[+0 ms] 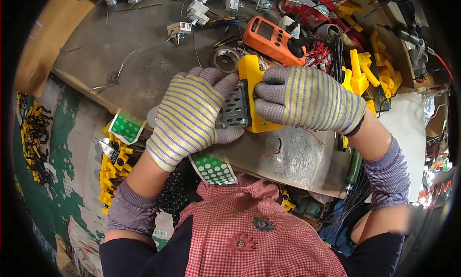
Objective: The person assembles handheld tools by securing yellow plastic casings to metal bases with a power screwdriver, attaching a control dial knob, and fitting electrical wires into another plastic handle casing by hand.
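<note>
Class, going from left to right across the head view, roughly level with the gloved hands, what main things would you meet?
Pile of yellow and black parts → green sticker sheet → left hand → metal plate → yellow case → right hand.

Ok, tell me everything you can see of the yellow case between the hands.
The yellow case is blocky and plastic-looking, its long side running roughly up the view, with a small green spot near its lower end. Against its left side is a grey, slotted plate that looks like metal. The right hand grips its right side; the left hand holds the plate. It is over the worktable; whether it rests there can't be told.
</note>
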Demonstrator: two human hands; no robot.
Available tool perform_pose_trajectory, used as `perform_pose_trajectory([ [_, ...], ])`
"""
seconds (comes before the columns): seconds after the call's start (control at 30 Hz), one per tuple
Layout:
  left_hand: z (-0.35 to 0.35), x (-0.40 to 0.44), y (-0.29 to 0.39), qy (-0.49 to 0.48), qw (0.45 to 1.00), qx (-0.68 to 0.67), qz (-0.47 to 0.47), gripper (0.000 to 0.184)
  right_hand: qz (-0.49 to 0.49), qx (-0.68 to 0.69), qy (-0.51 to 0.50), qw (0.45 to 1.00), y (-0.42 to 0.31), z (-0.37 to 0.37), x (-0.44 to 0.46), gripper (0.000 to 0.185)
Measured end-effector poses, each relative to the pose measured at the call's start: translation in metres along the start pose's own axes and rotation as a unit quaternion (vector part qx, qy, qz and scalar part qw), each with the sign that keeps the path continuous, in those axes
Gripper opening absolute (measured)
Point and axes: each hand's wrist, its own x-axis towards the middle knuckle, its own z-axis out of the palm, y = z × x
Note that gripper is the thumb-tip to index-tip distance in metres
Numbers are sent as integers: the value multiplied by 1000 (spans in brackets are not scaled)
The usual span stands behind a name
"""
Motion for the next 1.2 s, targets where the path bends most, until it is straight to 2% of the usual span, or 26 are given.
perform_pose_trajectory([
  [0.13, -3, 1, 2, -9, 1000, -7, -3, 94, -88, -84, 24, 992, 6, 5, -2, 24],
  [0.23, 0, 0, 1, 11, 1000, 1, 6, 94, -131, -60, 22, 989, 12, 11, -4, 16],
  [0.33, -2, 1, 2, 1, 1000, -1, 4, 94, -115, -37, 70, 990, 14, 12, -4, 12],
  [0.43, 0, 0, 2, 1, 1000, 4, 3, 95, 77, 38, 22, 996, 4, 3, -5, 16],
  [0.47, 0, 0, 3, -4, 1000, 5, -1, 95, 175, 138, 18, 975, 2, 6, -3, 26],
  [0.57, 0, 2, 3, -6, 1000, 12, -6, 96, 327, 87, 21, 941, -23, 5, 5, 34],
  [0.6, 2, 1, 3, 1, 1000, 18, -3, 95, 339, 55, 80, 936, -26, 16, 8, 42],
  [0.7, 5, -2, 2, 11, 1000, 24, -5, 93, 416, 23, 21, 909, -34, 20, 13, 45],
  [0.73, 5, -2, 1, 12, 1000, 24, -7, 92, 446, 43, -33, 893, -31, 12, 16, 49],
  [0.83, 5, -3, 2, 25, 999, 21, 5, 90, 362, -68, 212, 905, -10, 15, 23, 54],
  [0.87, 6, -2, 1, 35, 999, 16, 14, 88, 377, -15, 172, 910, -8, 17, 30, 59],
  [0.9, 7, -3, 1, 38, 999, 22, 16, 88, 399, 22, 178, 899, -9, 29, 39, 55],
  [0.97, 8, -4, 0, 47, 998, 35, 18, 87, 398, 57, 271, 874, -7, 56, 50, 46],
  [1.0, 8, -4, 0, 49, 998, 32, 22, 85, 390, 9, 283, 876, -7, 52, 53, 42],
  [1.1, 12, -5, -2, 52, 997, 42, 32, 83, 409, 92, 296, 858, -4, 61, 54, 42],
  [1.2, 15, -5, -3, 48, 997, 44, 35, 84, 426, 63, 267, 862, -9, 54, 57, 44],
])
